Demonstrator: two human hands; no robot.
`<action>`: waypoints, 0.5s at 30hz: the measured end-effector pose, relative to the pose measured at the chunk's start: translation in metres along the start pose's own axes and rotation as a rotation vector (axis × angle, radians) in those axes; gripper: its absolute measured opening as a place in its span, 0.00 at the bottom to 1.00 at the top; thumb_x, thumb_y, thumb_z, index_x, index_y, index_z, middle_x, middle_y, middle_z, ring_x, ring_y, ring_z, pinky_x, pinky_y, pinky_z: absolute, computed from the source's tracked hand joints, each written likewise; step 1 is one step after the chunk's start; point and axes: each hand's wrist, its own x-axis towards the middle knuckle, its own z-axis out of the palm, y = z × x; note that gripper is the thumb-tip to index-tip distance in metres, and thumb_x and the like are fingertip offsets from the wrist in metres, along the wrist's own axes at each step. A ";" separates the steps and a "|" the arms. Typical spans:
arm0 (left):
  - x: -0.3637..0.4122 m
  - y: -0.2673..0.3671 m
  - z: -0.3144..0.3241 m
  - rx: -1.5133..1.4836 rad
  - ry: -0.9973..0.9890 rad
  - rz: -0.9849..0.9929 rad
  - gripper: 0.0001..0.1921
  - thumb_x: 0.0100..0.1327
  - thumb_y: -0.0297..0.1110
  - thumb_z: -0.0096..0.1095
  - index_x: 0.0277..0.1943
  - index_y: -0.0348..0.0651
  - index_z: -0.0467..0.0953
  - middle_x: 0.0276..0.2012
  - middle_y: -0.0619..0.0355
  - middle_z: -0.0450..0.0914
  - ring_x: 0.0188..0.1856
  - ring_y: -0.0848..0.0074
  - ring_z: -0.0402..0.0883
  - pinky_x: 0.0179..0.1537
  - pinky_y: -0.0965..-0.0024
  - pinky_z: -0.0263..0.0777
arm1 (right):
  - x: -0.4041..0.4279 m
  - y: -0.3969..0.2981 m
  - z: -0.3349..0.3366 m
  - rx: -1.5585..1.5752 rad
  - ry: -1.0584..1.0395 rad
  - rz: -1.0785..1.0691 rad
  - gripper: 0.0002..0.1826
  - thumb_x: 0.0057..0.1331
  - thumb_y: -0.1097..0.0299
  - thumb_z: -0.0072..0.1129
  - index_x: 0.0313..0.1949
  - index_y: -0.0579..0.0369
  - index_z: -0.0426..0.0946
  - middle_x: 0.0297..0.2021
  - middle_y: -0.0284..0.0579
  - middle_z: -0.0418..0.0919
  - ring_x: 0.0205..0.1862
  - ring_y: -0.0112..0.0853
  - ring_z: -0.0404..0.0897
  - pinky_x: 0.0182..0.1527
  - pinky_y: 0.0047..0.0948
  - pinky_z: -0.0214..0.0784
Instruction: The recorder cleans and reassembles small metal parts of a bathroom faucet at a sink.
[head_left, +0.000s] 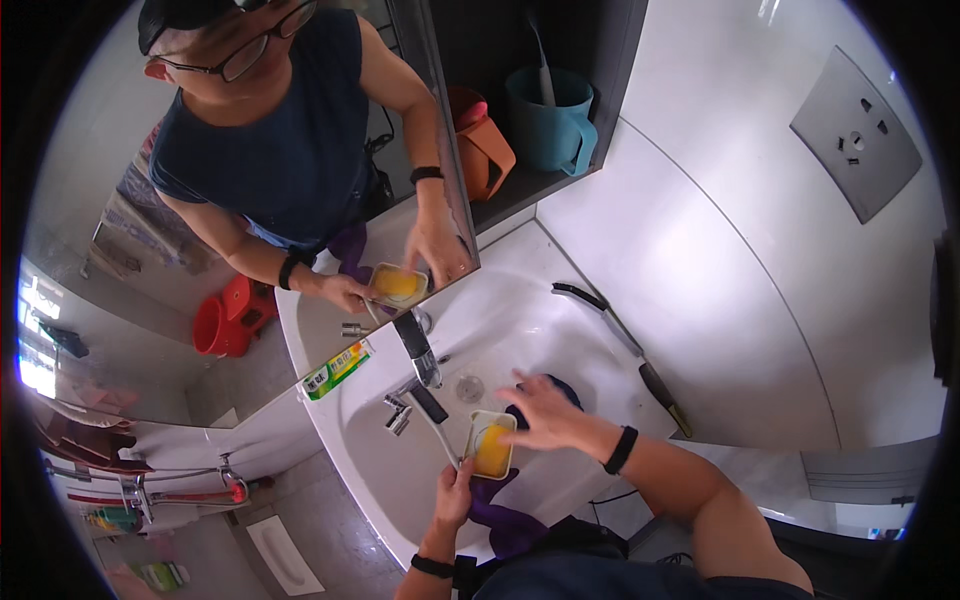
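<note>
My left hand (454, 495) grips the near corner of a pale soap dish (477, 429) over the washbasin. A yellow bar of soap (493, 450) lies in the dish. The same hand also holds the thin handle of a brush (442, 437), whose dark head points toward the tap. My right hand (544, 414) is spread just right of the dish, with nothing in its grasp; whether its thumb touches the dish, I cannot tell. Dark blue fabric (564, 390) is partly hidden under it. Purple cloth or a glove (514, 521) hangs over the basin's near side.
Around me are the white washbasin (382, 487), a tap (418, 349) with a chrome swivel outlet (397, 418), and a green-yellow toothpaste box (337, 370). A long-handled brush (619, 334) rests along the right rim. Behind stand a mirror (247, 360), a blue mug (544, 120) and an orange mug (480, 154).
</note>
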 end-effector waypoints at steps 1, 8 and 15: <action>-0.007 0.006 0.001 0.050 0.016 0.025 0.17 0.73 0.39 0.53 0.45 0.29 0.78 0.35 0.61 0.81 0.37 0.81 0.75 0.38 0.73 0.70 | 0.003 0.005 -0.008 -0.173 -0.029 0.196 0.54 0.48 0.34 0.70 0.71 0.35 0.55 0.72 0.65 0.47 0.67 0.68 0.56 0.65 0.63 0.54; -0.040 -0.021 -0.026 0.277 0.077 0.026 0.15 0.71 0.35 0.54 0.44 0.27 0.77 0.34 0.60 0.81 0.35 0.79 0.76 0.38 0.71 0.71 | 0.036 0.060 0.026 -0.186 -0.420 0.307 0.39 0.60 0.27 0.52 0.64 0.35 0.70 0.73 0.55 0.48 0.69 0.70 0.51 0.64 0.64 0.57; -0.059 -0.009 -0.036 0.046 0.129 0.079 0.15 0.72 0.36 0.54 0.43 0.29 0.77 0.32 0.61 0.80 0.35 0.83 0.74 0.38 0.77 0.69 | 0.014 0.036 0.043 -0.431 -0.205 0.122 0.25 0.59 0.66 0.63 0.58 0.44 0.77 0.64 0.59 0.64 0.62 0.58 0.67 0.54 0.51 0.73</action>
